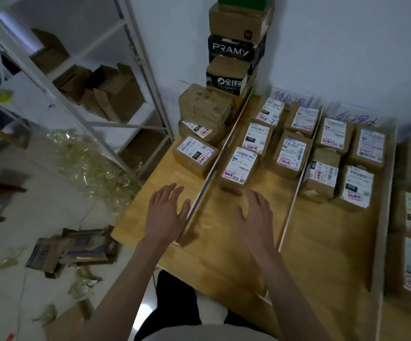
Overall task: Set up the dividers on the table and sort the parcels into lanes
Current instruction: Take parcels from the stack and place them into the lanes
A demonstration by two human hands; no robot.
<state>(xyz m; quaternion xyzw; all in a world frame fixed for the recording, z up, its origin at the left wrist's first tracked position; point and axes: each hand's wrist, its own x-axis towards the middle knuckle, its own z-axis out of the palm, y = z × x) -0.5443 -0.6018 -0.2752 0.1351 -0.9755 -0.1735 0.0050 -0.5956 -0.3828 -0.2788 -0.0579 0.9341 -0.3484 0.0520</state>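
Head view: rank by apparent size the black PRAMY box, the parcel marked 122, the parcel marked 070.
1. PRAMY box, looks largest, though it sits farthest back.
2-3. Parcel marked 122 and parcel marked 070: about alike; wide-angle distortion makes ranking them unsure.

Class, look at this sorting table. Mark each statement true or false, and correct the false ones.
1. Both hands are holding parcels. False: the left hand and right hand are open and hold nothing.
2. A divider runs between the two hands. True.
3. The black PRAMY box lies flat on the floor. False: it sits high in a stack of boxes by the wall.
4. The parcel numbered 122 lies left of that divider. True.
5. The table is metal. False: it is wooden.
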